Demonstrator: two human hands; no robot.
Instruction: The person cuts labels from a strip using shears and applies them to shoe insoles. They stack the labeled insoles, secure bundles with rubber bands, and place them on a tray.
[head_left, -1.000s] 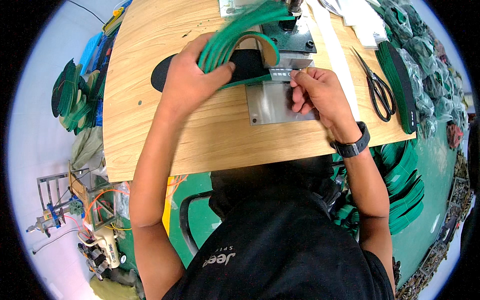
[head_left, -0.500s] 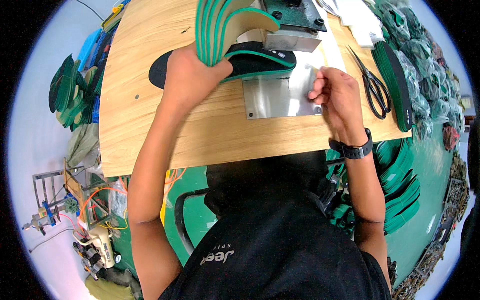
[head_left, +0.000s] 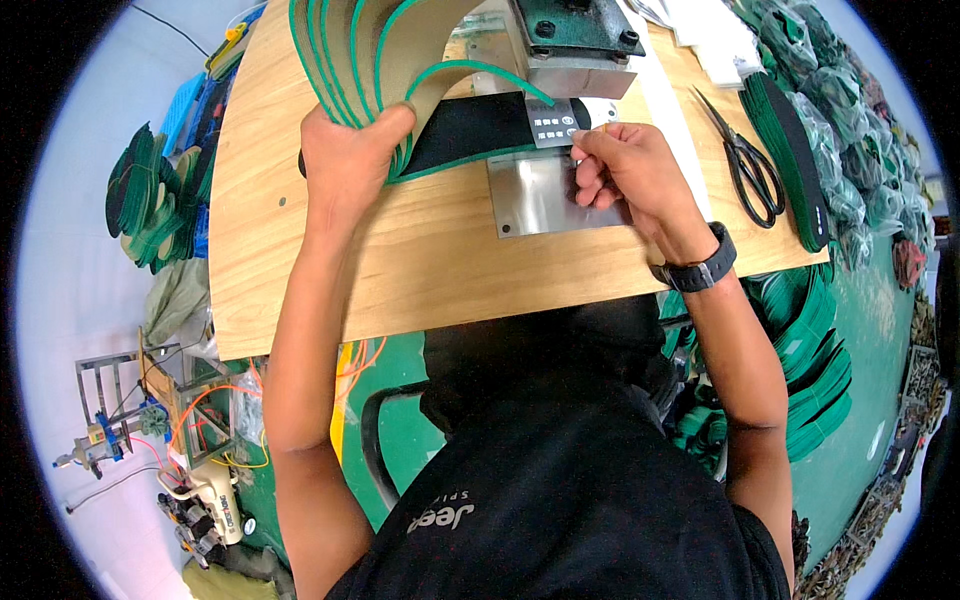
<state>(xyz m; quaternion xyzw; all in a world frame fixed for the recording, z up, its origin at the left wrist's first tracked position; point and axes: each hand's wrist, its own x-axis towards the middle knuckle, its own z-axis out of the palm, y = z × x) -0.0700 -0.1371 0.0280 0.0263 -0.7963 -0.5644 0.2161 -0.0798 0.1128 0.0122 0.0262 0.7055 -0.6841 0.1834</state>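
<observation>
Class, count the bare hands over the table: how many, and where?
2: the left hand grips the fanned green-edged insoles; the right hand pinches the printed film over the black insole. No others show.

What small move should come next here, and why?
Probably the right hand should settle the grey printed strip against the black insole: it pinches the strip's edge over that insole's end, and the left hand holds the other insoles curled back.
</observation>
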